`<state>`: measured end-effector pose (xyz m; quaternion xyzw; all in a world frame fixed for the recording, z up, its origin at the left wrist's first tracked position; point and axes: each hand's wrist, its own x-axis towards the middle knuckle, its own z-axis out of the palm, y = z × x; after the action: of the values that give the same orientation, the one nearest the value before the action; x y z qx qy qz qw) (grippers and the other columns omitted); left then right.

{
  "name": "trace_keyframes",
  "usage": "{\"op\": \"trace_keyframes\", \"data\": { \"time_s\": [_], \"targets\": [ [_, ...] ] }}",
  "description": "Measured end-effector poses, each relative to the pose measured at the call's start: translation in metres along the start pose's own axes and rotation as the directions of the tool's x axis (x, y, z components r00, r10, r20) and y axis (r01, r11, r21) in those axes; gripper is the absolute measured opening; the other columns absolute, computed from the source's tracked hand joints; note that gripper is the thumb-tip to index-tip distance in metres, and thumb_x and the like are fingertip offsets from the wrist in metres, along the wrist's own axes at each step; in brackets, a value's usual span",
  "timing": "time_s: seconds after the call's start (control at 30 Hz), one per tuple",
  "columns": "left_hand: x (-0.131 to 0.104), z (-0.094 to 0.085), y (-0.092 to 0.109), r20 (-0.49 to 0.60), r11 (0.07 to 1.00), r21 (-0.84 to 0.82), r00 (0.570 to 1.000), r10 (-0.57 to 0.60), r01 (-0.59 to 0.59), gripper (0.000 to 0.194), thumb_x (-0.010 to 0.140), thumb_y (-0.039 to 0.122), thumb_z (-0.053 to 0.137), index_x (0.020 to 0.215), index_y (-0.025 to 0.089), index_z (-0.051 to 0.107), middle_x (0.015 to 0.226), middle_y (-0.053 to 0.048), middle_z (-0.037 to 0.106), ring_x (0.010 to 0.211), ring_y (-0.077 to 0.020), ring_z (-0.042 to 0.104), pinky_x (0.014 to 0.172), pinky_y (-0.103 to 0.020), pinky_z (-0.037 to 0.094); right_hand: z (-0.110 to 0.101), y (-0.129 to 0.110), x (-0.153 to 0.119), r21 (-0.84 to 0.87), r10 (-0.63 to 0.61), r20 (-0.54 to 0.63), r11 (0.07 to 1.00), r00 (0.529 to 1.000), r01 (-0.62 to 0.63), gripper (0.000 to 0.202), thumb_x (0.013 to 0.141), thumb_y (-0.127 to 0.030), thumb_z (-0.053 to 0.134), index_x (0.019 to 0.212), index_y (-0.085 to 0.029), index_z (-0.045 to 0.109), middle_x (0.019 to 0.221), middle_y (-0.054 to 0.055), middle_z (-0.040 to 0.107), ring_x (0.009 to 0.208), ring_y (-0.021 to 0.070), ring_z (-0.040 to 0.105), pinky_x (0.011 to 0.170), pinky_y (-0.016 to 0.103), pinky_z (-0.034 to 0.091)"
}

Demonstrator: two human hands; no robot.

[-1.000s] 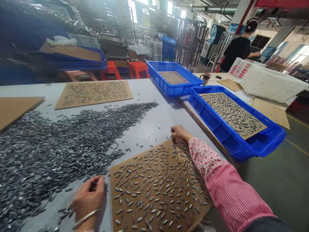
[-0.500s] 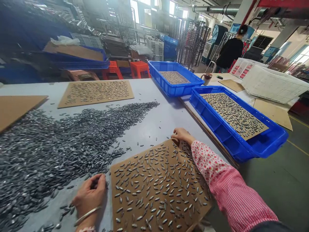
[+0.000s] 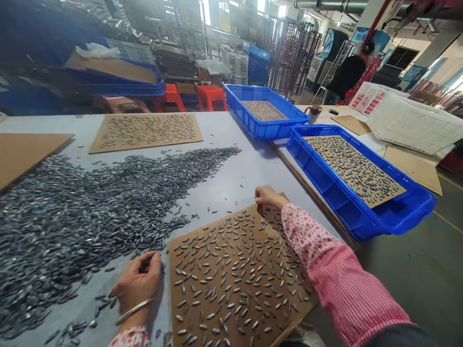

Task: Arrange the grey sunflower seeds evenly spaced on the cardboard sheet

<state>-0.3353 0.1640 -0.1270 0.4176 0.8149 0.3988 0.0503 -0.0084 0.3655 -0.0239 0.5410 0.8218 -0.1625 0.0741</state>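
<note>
A brown board (image 3: 231,279) dotted with small silvery spindle-shaped pieces lies at the table's near edge. My right hand (image 3: 268,196) is at its far edge, fingers curled together; what they hold, if anything, is hidden. Left of the board, my left hand (image 3: 139,282) rests over the table with its fingers curled in, and their contents are too hidden to make out. A wide heap of loose dark metal pieces (image 3: 108,207) spreads beyond and to the left of that hand.
Two blue trays (image 3: 253,127) (image 3: 390,224) with covered boards stand at the right. Another covered board (image 3: 148,131) and a bare board (image 3: 29,154) lie at the back left. A mug (image 3: 314,113) and a white crate (image 3: 412,123) are farther right. A person (image 3: 345,77) stands behind.
My right hand's fingers have closed in more at the board's far edge. My left hand remains curled beside the board. The whole view has shifted slightly.
</note>
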Motion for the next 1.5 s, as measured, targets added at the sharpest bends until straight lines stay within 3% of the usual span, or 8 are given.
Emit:
{"op": "trace_keyframes", "data": {
  "time_s": [0.23, 0.33, 0.43, 0.57, 0.8, 1.13, 1.33, 1.5],
  "targets": [
    [-0.002, -0.005, 0.012, -0.013, 1.000, -0.012, 1.000, -0.016, 0.016, 0.030, 0.069, 0.046, 0.050, 0.077, 0.021, 0.064, 0.069, -0.002, 0.061, 0.064, -0.0178, 0.057, 0.070, -0.031, 0.047, 0.033, 0.033, -0.040, 0.249, -0.211, -0.042, 0.944, 0.977, 0.215, 0.016, 0.075, -0.012, 0.056, 0.086, -0.016, 0.068, 0.080, 0.001, 0.068, 0.067, 0.0096, 0.057, 0.059, 0.018, 0.037],
    [-0.002, -0.007, 0.016, -0.007, 1.000, -0.007, 1.000, -0.008, 0.008, 0.031, 0.069, 0.046, 0.050, 0.077, 0.019, 0.065, 0.070, -0.002, 0.060, 0.065, -0.0172, 0.056, 0.071, -0.031, 0.047, 0.050, 0.032, -0.043, 0.179, -0.279, -0.071, 0.941, 0.958, 0.287, 0.019, 0.077, -0.011, 0.055, 0.088, -0.018, 0.069, 0.082, 0.001, 0.068, 0.071, 0.0114, 0.057, 0.063, 0.020, 0.036],
    [-0.002, -0.007, 0.017, -0.011, 1.000, 0.008, 1.000, 0.002, -0.002, 0.033, 0.069, 0.045, 0.050, 0.078, 0.018, 0.065, 0.071, -0.003, 0.060, 0.065, -0.0167, 0.056, 0.071, -0.030, 0.047, 0.055, 0.026, -0.048, 0.061, -0.254, -0.131, 0.963, 0.958, 0.263, 0.017, 0.082, -0.016, 0.054, 0.089, -0.019, 0.070, 0.087, 0.004, 0.068, 0.079, 0.0147, 0.058, 0.065, 0.022, 0.036],
    [-0.003, -0.005, 0.015, -0.015, 1.000, 0.001, 1.000, -0.009, 0.009, 0.033, 0.069, 0.044, 0.051, 0.081, 0.017, 0.066, 0.072, -0.003, 0.061, 0.065, -0.0161, 0.055, 0.072, -0.030, 0.047, 0.050, 0.024, -0.061, 0.054, -0.195, -0.195, 0.977, 0.961, 0.209, 0.016, 0.086, -0.021, 0.054, 0.093, -0.018, 0.068, 0.092, 0.006, 0.065, 0.084, 0.0151, 0.057, 0.070, 0.023, 0.037],
    [-0.003, -0.003, 0.013, -0.010, 1.000, -0.012, 1.000, -0.015, 0.015, 0.032, 0.069, 0.042, 0.052, 0.082, 0.017, 0.067, 0.074, -0.004, 0.062, 0.066, -0.0162, 0.055, 0.074, -0.030, 0.048, 0.055, 0.025, -0.077, -0.035, -0.154, -0.108, 0.988, 0.982, 0.151, 0.019, 0.087, -0.033, 0.055, 0.095, -0.021, 0.067, 0.094, 0.005, 0.061, 0.085, 0.0153, 0.056, 0.066, 0.023, 0.037],
    [-0.005, -0.003, 0.015, -0.010, 1.000, -0.003, 1.000, -0.007, 0.007, 0.031, 0.071, 0.040, 0.052, 0.082, 0.015, 0.067, 0.072, -0.004, 0.062, 0.063, -0.0142, 0.054, 0.069, -0.027, 0.046, 0.049, 0.009, -0.075, -0.114, -0.186, -0.063, 0.977, 0.981, 0.178, 0.018, 0.089, -0.024, 0.050, 0.088, -0.018, 0.066, 0.091, 0.007, 0.062, 0.079, 0.0156, 0.055, 0.061, 0.024, 0.035],
    [-0.004, -0.003, 0.016, -0.034, 1.000, -0.003, 0.999, 0.025, -0.025, 0.031, 0.071, 0.039, 0.052, 0.082, 0.014, 0.068, 0.071, -0.004, 0.061, 0.061, -0.0133, 0.053, 0.067, -0.026, 0.045, 0.058, 0.011, -0.071, -0.012, -0.242, -0.071, 0.970, 0.968, 0.242, 0.018, 0.090, -0.029, 0.052, 0.089, -0.019, 0.067, 0.088, 0.005, 0.059, 0.080, 0.0140, 0.052, 0.065, 0.023, 0.033],
    [-0.004, -0.005, 0.019, -0.022, 0.999, 0.003, 0.999, 0.033, -0.033, 0.029, 0.071, 0.038, 0.053, 0.080, 0.014, 0.067, 0.068, -0.002, 0.059, 0.060, -0.0127, 0.052, 0.064, -0.024, 0.044, 0.059, 0.009, -0.070, 0.061, -0.149, -0.113, 0.986, 0.982, 0.157, 0.019, 0.089, -0.032, 0.054, 0.087, -0.019, 0.067, 0.087, 0.004, 0.059, 0.081, 0.0140, 0.052, 0.064, 0.023, 0.032]
  ]
}}
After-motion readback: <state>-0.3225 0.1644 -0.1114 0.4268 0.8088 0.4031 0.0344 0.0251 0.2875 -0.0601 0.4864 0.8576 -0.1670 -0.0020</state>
